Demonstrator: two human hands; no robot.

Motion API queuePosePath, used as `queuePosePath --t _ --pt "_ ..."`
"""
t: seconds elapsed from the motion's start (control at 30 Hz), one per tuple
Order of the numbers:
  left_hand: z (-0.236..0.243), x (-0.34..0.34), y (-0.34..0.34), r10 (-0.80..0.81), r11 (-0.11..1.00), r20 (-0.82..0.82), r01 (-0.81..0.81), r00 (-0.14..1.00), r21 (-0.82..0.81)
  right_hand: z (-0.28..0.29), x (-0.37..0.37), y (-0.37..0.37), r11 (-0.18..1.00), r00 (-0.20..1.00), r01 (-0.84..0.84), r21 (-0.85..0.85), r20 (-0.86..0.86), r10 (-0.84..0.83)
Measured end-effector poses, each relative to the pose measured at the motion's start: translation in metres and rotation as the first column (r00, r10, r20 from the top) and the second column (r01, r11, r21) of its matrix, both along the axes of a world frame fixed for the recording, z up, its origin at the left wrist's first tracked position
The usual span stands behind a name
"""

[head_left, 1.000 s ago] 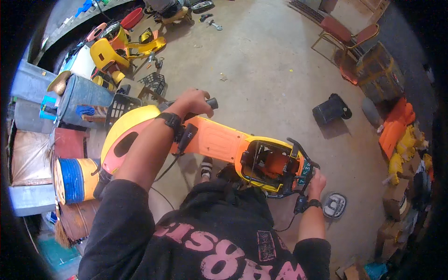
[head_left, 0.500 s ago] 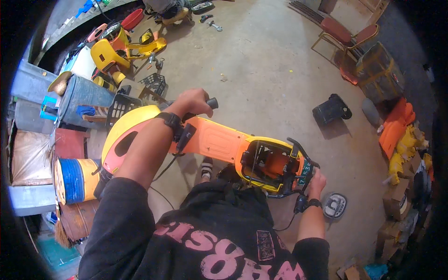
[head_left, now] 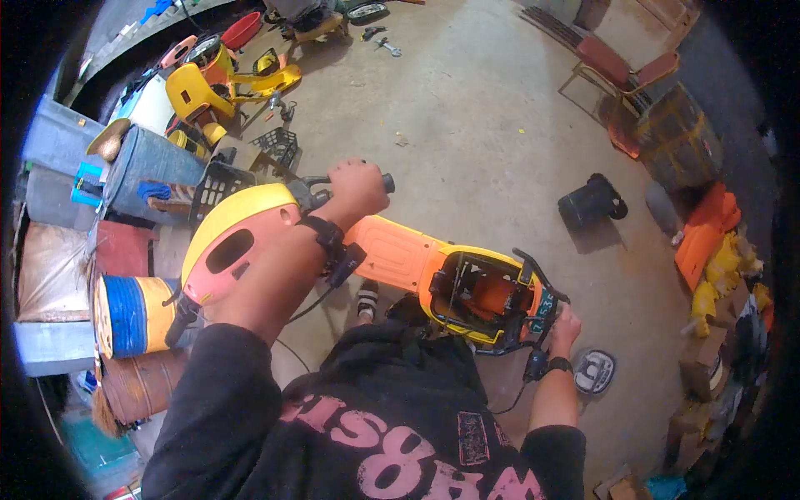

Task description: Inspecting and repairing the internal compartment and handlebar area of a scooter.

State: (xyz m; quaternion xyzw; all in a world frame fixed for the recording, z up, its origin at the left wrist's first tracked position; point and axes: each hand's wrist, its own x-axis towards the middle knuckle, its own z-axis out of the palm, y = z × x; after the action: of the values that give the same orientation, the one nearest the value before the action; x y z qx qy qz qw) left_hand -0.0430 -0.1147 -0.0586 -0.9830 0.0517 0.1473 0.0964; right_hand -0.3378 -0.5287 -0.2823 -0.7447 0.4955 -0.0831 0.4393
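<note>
In front of me stands a yellow and orange electric scooter [head_left: 400, 252], its front at my left and its tail at my right. My left hand [head_left: 358, 187] is closed around the far grip of the handlebar, and the black grip end [head_left: 388, 183] pokes out past it. My left forearm crosses over the orange and yellow front cover [head_left: 229, 250]. At the tail, my right hand [head_left: 567, 328] is wrapped round the black rear rack [head_left: 546, 287] beside a green plate [head_left: 543, 312]. The seat is off, baring the open compartment [head_left: 479, 292]. Part of the right fingers is hidden.
A black bucket [head_left: 587, 205] and an oval grey part [head_left: 595, 372] lie on the floor at right. Red-seated chairs [head_left: 612, 67] stand behind. Along the left are a blue and yellow drum [head_left: 137, 317], black crates [head_left: 218, 187] and yellow body panels [head_left: 196, 93].
The handlebar and front cover have turned, showing more of the cover. My left hand has moved slightly right and nearer with the grip. My right hand stays on the rack.
</note>
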Motion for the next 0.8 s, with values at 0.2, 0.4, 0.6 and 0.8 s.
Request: queuePosePath --t 0.2,0.4,0.6,0.8 --pt "-0.001 0.001 0.000 -0.007 1.000 0.011 0.007 1.000 -0.029 0.007 -0.001 0.000 1.000 1.000 0.002 -0.022 -0.002 -0.002" --pt "0.001 0.003 0.012 -0.063 0.993 0.020 0.065 0.998 -0.102 0.004 0.004 0.004 0.993 0.999 -0.036 -0.110 -0.007 0.036" --pt "0.003 0.007 0.011 -0.103 0.992 -0.030 0.100 0.994 -0.078 -0.022 -0.004 -0.010 0.996 1.000 -0.018 -0.093 0.011 0.019" --pt "0.008 0.011 0.008 -0.073 0.997 -0.079 0.070 0.994 -0.040 -0.024 -0.005 -0.013 0.995 1.000 -0.010 -0.095 0.004 0.010"
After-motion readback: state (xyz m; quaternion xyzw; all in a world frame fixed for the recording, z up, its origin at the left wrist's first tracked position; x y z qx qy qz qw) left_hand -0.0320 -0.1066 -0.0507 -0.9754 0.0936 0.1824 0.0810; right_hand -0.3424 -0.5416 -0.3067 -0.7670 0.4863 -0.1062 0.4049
